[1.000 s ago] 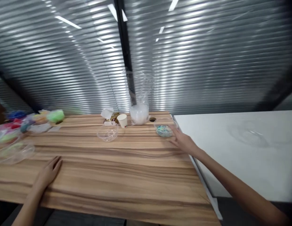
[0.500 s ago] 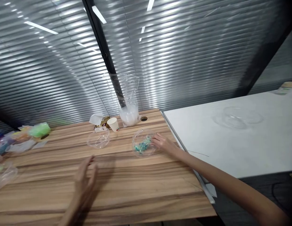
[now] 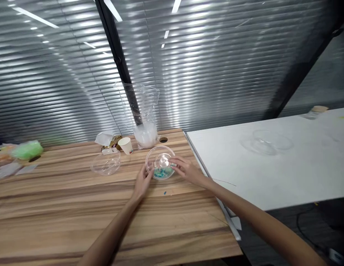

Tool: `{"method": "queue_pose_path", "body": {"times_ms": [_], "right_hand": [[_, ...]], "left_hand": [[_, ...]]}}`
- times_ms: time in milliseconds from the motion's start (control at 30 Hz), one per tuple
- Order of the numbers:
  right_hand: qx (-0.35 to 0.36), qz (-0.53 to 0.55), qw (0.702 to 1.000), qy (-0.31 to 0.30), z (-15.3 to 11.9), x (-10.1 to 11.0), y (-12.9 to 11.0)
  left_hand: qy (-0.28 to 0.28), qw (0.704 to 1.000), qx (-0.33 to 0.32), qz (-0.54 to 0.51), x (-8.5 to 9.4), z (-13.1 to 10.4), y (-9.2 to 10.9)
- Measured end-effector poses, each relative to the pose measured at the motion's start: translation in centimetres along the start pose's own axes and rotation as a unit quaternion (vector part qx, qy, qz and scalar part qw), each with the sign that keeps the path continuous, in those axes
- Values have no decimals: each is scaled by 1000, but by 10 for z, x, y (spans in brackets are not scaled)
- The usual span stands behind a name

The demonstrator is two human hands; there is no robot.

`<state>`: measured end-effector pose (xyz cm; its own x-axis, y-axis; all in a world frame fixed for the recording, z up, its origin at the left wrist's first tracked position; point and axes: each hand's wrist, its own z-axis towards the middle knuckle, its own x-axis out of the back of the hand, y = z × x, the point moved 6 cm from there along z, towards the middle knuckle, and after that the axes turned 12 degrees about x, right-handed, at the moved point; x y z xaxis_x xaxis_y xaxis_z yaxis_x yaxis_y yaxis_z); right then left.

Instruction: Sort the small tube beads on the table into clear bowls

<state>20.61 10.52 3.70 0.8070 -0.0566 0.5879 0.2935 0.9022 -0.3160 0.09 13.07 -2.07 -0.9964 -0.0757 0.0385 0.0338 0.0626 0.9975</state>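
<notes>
Both hands are now working at the same thing: the left hand (image 3: 142, 183), which half a second ago was hanging apart over the wood, is grasping the near-left edge of a clear bowl (image 3: 161, 147), while the right hand (image 3: 188, 171) is curling its fingers at the right rim, though whether it is pinching cannot be told. One blue bit (image 3: 165, 193) is lying loose on the wooden counter (image 3: 174, 225), nearer than the bowl. Teal bits (image 3: 161, 172) are gathering at the bowl's near side. Support is now coming from both sides, so the bowl is probably sitting steadier. Farther left, a clear container (image 3: 107, 164) is standing alone; beyond it, a paper cup (image 3: 125, 145) and a transparent bag (image 3: 146, 135) are standing near the blinds (image 3: 185, 85).
</notes>
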Motion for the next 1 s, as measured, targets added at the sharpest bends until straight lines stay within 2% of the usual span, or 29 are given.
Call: {"method": "queue_pose_path", "body": {"times_ms": [100, 167, 267, 367, 433, 500, 600, 667, 767, 833, 1000], "right_hand": [[-24, 7, 996, 88, 3, 7, 14], [-64, -13, 987, 146, 4, 17, 38], [-160, -92, 969, 162, -3, 33, 89], [-219, -133, 953, 164, -23, 41, 134], [-242, -146, 951, 127, -39, 36, 153], [-251, -147, 955, 64, -51, 22, 164], [-256, -152, 954, -35, -60, -1, 172], [-262, -162, 947, -91, -62, -11, 177], [-265, -184, 934, -156, -61, -19, 180], [-257, -198, 928, -185, -59, -22, 179], [-184, -222, 933, -216, -43, -40, 153]], "left_hand": [[13, 999, 31, -8, 8, 0, -9], [16, 999, 39, -10, 10, 0, -11], [5, 999, 46, -11, 8, -1, -12], [-9, 999, 46, -13, 5, -3, -11], [-22, 999, 38, -11, 2, -6, -9], [-43, 999, 14, -5, -3, -10, -7], [-74, 996, -48, 12, -9, -14, -1], [-72, 992, -97, 41, -11, -17, 3], [-32, 976, -181, 114, -9, -25, 14], [6, 955, -248, 165, -8, -34, 23], [91, 889, -395, 214, -5, -55, 42]]}}
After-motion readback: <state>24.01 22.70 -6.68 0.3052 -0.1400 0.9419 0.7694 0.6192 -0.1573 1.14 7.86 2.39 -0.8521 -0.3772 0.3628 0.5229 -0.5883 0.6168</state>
